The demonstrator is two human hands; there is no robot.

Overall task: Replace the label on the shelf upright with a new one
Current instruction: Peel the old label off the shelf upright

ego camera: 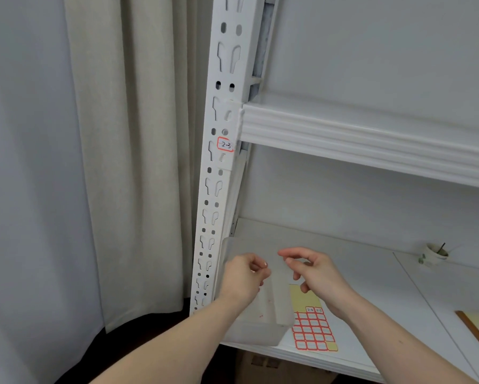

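A white slotted shelf upright [219, 189] rises through the middle of the view. A red-bordered label [225, 144] marked "2-3" is stuck on it just below the upper shelf beam. My left hand [244, 275] and my right hand [313, 270] hover close together above a clear plastic bin [256, 328] on the lower shelf. Both have fingers curled with thumb and fingertips pinched; whether anything lies between them is too small to see. A yellow sheet of red-bordered labels [313, 328] lies flat right of the bin, partly under my right wrist.
The upper shelf beam [371, 139] runs off to the right. A small white roll with a dark stick [435, 253] stands at the back of the lower shelf [399, 300]. A wood-edged board [476, 331] lies at the far right. Beige curtains [122, 162] hang left of the upright.
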